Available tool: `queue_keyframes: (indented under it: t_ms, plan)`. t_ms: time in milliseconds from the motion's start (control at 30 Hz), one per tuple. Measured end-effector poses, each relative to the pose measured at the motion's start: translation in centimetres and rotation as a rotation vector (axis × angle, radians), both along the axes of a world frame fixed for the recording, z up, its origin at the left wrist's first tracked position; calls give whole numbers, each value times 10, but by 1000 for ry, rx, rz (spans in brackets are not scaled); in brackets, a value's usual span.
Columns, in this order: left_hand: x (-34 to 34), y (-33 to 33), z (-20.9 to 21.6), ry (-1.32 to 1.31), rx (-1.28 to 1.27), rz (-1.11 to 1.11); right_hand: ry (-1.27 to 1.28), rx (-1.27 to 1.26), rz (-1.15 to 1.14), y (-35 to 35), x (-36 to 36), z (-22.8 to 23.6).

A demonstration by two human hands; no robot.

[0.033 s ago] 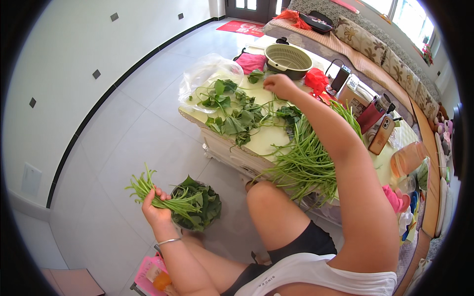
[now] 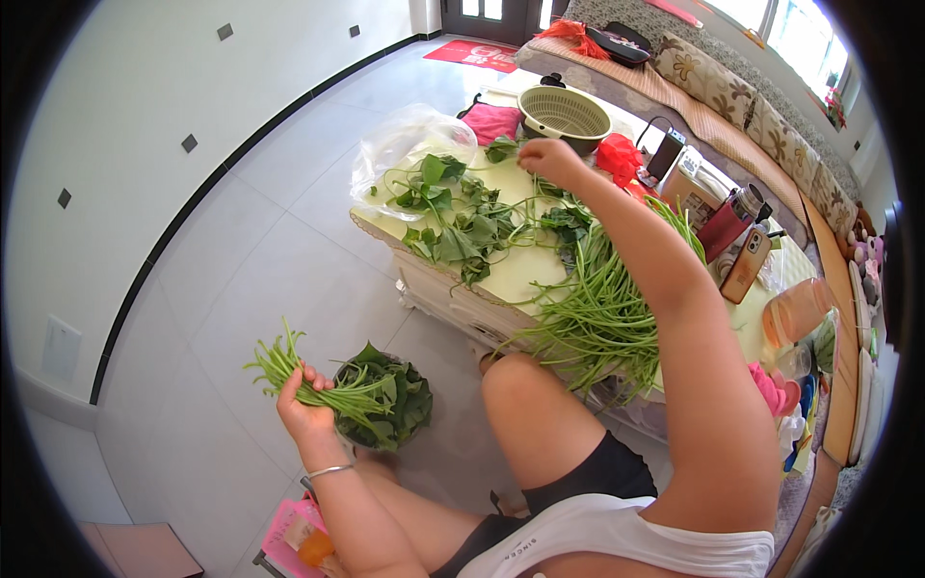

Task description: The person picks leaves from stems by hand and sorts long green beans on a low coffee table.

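Observation:
My left hand (image 2: 310,397) is closed around a bunch of green leaf stems (image 2: 279,364). The bunch is above a dark container heaped with green leaves (image 2: 385,400) on the floor. Over the table's far part, my right hand (image 2: 551,162) has its fingers drawn together beside a single green leaf (image 2: 501,148). Whatever is between those fingertips is too small to make out. Leafy vines (image 2: 462,226) spread over the pale table (image 2: 515,281). Under my right forearm, a large pile of long green stems (image 2: 602,313) hangs partly over the near edge.
A green colander (image 2: 564,114), a pink cloth (image 2: 491,122) and a clear plastic bag (image 2: 409,144) stand or lie at the table's far end. Along its right side are a red flask (image 2: 729,220), a phone (image 2: 745,265) and a tilted jar (image 2: 797,310). A sofa (image 2: 708,87) runs behind.
My right hand has shifted very slightly right and away from me. My left hand and its bunch of stems have stayed in place.

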State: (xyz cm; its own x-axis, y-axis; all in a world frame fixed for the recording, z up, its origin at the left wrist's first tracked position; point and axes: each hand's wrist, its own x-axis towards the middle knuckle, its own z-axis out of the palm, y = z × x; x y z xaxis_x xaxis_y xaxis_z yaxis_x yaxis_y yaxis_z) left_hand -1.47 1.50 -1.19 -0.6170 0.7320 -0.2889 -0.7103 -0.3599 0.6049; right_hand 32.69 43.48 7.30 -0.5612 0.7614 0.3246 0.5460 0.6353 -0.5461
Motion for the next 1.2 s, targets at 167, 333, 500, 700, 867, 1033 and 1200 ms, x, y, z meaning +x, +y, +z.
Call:
queue_keyframes:
  t_ms: [167, 333, 500, 700, 867, 1033, 1200]
  plan:
    - [-3, -2, -1, 18, 1, -4, 604, -454, -173, -17, 1, 50]
    - [1, -2, 7, 41, -2, -36, 950, -319, -162, -29, -2, 81]
    - [0, -2, 1, 80, -33, -3, 1264, -277, -16, -57, -22, 125]
    - [-1, -10, 6, 65, -28, 46, 1096, -335, 174, -72, -48, 174]
    - [-2, -12, 9, 31, 8, 73, 1228, -14, 107, -84, -58, 200]
    - [-5, -20, 13, 41, 27, 85, 1163, -86, 195, -125, -79, 210]
    - [0, -20, 17, 78, 68, 77, 878, -309, 436, -191, -109, 204]
